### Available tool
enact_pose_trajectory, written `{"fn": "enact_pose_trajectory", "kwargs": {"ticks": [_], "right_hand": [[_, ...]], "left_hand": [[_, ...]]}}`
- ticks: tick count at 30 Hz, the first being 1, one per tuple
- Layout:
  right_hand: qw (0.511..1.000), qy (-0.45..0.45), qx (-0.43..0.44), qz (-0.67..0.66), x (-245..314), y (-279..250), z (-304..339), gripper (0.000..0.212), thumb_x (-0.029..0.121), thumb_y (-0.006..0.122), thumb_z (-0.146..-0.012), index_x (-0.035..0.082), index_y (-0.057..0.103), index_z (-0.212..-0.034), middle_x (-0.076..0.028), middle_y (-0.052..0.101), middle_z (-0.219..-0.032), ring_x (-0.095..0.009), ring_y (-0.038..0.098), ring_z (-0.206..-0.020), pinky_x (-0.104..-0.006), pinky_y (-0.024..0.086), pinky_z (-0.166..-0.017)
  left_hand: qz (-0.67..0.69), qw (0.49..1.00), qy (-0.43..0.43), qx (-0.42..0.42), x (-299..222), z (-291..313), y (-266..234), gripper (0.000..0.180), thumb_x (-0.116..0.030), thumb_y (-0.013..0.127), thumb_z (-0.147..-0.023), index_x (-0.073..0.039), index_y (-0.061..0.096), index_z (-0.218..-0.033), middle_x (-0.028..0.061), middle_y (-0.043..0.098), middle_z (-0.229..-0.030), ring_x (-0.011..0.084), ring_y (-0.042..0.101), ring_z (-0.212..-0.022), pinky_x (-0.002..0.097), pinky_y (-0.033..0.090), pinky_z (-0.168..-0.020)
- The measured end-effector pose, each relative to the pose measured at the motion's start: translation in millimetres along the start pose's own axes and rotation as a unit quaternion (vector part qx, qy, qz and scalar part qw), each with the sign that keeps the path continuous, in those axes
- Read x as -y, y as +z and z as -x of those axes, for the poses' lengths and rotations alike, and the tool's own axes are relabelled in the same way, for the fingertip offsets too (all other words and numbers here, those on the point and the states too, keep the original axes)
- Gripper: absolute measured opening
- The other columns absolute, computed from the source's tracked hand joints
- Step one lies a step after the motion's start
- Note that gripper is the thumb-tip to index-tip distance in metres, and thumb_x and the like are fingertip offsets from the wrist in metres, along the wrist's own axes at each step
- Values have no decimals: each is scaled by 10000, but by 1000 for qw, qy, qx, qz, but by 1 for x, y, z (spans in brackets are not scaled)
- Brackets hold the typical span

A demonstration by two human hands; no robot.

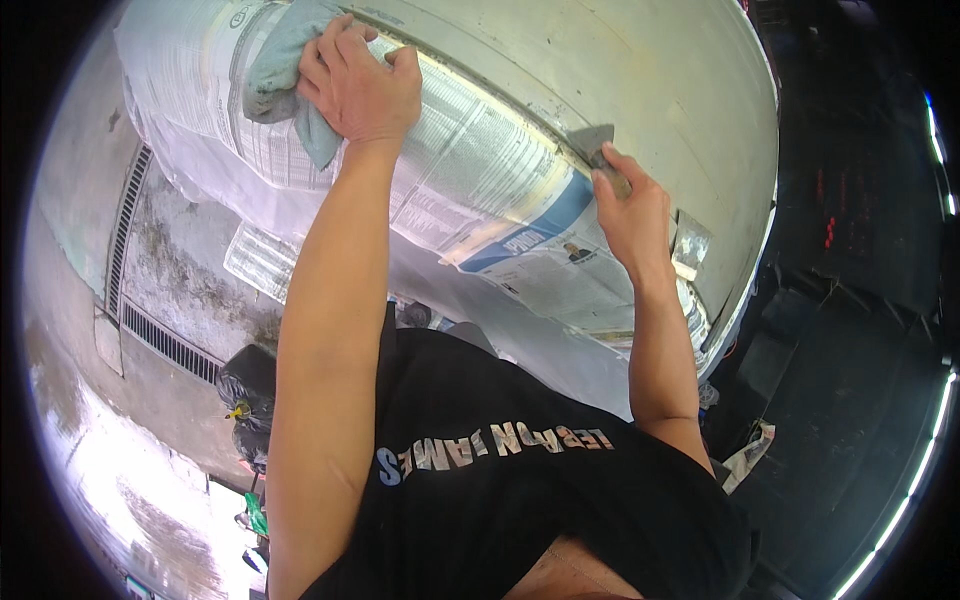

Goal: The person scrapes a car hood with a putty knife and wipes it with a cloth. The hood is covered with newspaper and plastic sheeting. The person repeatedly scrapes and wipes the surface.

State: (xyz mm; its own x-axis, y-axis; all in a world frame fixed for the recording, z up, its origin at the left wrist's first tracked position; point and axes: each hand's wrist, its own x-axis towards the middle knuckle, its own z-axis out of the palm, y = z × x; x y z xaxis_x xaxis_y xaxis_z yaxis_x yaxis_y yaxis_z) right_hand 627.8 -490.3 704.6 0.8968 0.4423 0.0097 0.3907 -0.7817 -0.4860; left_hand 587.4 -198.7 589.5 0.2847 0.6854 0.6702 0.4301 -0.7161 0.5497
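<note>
My left hand [365, 92] is closed over a crumpled grey-green rag [275, 75], its fingers curled at the upper edge of the newspaper sheets [450, 150]. In my right hand [636, 215] is a putty knife [592, 136], gripped by its short handle with thumb and fingers. Its grey blade meets the seam between the newspaper and a large, curved, pale panel [660, 85], which has faint scuffs and lines. Taped newspaper covers the panel's near side, below that seam. Right of my right wrist, a small rectangular plate [691, 243] rests against the panel.
White sheeting [215, 160] hangs under the newspaper. On the concrete floor at left run drain grates [170, 345], with tied black bags [250, 385] close by. A dark area [850, 350] fills the right side, where a pale crumpled piece [750, 457] lies.
</note>
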Motion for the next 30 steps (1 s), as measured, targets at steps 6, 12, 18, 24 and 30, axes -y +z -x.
{"fn": "enact_pose_trajectory", "kwargs": {"ticks": [6,12,18,24,30], "right_hand": [[1000,-5,-9,0,3,3,-2,374,106,653,-913,-33,663,-1260,-234,690,-1225,-375,647,-1195,-402,490,-1033],[997,75,27,-21,26,2,-15,390,126,660,-919,-28,659,-1277,-221,710,-1197,-343,683,-1141,-363,496,-1002],[997,28,-13,-73,-8,1,1,392,152,668,-920,-9,668,-1277,-198,716,-1210,-283,695,-1122,-336,495,-990],[998,4,19,-53,8,10,-18,393,153,665,-916,-3,669,-1277,-208,705,-1224,-313,682,-1146,-353,488,-1009],[999,-35,8,-35,17,15,-27,372,151,661,-919,8,679,-1263,-223,701,-1206,-373,669,-1155,-381,503,-1002]], "left_hand": [[-2,1000,-4,5,-1,-2,1,331,-228,657,-718,-118,586,-1023,36,584,-1321,346,441,-1260,523,299,-1079],[-4,1000,3,4,-2,-3,3,321,-228,653,-724,-120,572,-1016,31,568,-1340,339,424,-1277,531,292,-1077],[-5,1000,6,2,-6,-2,1,355,-169,665,-684,-108,576,-1022,55,571,-1294,352,450,-1231,537,319,-1027],[2,1000,13,-5,-3,-4,0,363,-170,667,-685,-104,569,-1028,58,571,-1295,358,452,-1227,534,317,-1027],[15,1000,-4,0,-3,-5,4,328,-192,655,-706,-123,570,-1015,33,580,-1328,334,436,-1265,516,296,-1070]]}}
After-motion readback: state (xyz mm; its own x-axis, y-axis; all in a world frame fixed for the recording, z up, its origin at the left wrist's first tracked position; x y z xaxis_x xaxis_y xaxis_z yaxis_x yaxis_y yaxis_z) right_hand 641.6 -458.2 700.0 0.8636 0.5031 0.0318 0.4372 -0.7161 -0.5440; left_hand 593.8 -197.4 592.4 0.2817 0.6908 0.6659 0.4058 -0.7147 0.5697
